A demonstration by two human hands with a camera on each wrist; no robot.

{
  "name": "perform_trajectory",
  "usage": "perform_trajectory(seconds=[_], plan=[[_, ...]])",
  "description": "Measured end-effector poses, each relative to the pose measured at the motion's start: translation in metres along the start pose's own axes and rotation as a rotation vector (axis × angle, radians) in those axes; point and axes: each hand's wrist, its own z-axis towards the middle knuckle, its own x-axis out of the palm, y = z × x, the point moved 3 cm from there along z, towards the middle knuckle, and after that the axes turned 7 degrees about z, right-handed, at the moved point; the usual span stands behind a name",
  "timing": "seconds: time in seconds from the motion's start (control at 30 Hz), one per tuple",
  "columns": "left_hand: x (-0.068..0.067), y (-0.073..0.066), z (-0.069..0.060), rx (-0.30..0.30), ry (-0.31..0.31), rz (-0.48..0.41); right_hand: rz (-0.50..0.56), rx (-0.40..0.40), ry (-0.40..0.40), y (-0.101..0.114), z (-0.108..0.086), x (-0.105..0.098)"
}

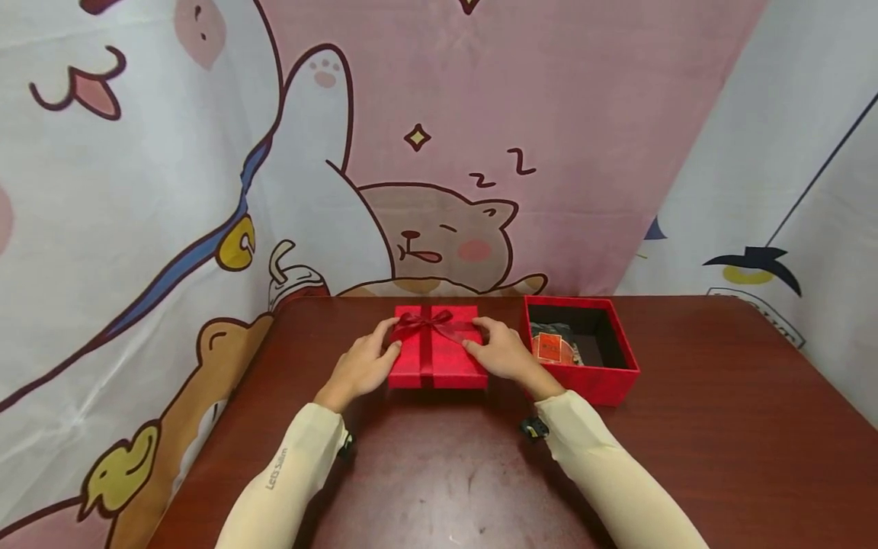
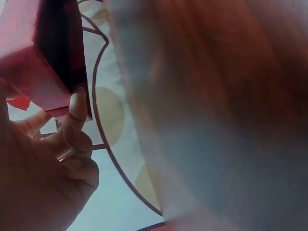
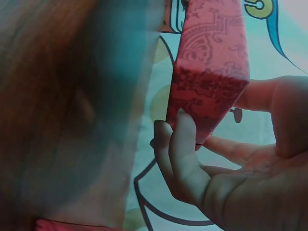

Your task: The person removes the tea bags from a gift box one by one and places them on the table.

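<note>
A red gift box lid [image 1: 449, 362], tied with a dark red ribbon and bow [image 1: 427, 322], is held level above the table between both hands. My left hand [image 1: 363, 362] grips its left side, thumb on top. The right hand [image 1: 506, 351] grips the opposite side in the same way. In the left wrist view the lid [image 2: 29, 67] shows a dark hollow underside, with fingertips curled under its edge. Patterned red covering shows on the lid [image 3: 211, 62] in the right wrist view, fingers bent beneath its rim.
To the right stands an open red box [image 1: 590, 385] with a dark inside. In its left part lies a dark packet with an orange label [image 1: 551, 348]. The brown table [image 1: 439, 473] ends at a cartoon-printed curtain [image 1: 583, 91] behind and on both sides.
</note>
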Motion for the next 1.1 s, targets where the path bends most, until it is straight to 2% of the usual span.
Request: perform_trajectory(seconds=[0.4, 0.63, 0.8, 1.1], plan=[[0.012, 0.005, 0.005, 0.014, 0.016, 0.028, 0.024, 0.036, 0.02, -0.012, 0.002, 0.009], [0.021, 0.009, 0.005, -0.009, 0.047, 0.013, 0.018, 0.067, 0.029, -0.015, 0.002, 0.015], [0.023, 0.01, 0.005, -0.03, 0.041, 0.006, 0.018, 0.073, 0.013, -0.017, 0.003, 0.019], [0.023, 0.012, 0.005, -0.017, 0.015, -0.014, 0.171, 0.145, 0.046, -0.02, 0.003, 0.025]])
